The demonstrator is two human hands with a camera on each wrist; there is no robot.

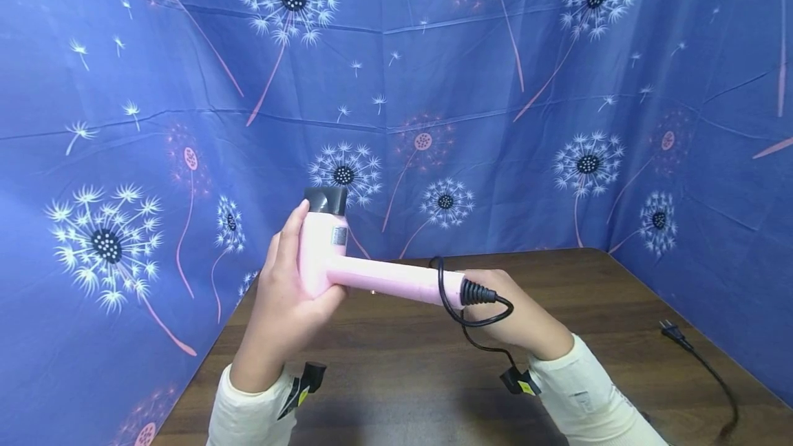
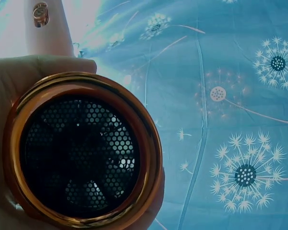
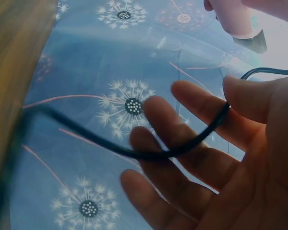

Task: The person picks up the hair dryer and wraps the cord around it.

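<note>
A pale pink hair dryer (image 1: 384, 277) is raised above the table, its black nozzle (image 1: 325, 200) pointing up and its handle stretching to the right. My left hand (image 1: 291, 288) grips the barrel. In the left wrist view, the rear grille (image 2: 79, 155) has a shiny gold ring, and a small gold switch (image 2: 41, 15) sits on the handle. Behind the handle's end is my right hand (image 1: 504, 305), partly hidden. The right wrist view shows its fingers (image 3: 182, 143) loosely spread, with the black cord (image 3: 153, 155) running across them and beside the thumb.
The brown wooden table (image 1: 396, 377) lies below both hands. A two-pin plug (image 1: 672, 330) with its cord rests along the table's right side. Blue dandelion-patterned cloth (image 1: 384, 88) hangs around the back and sides.
</note>
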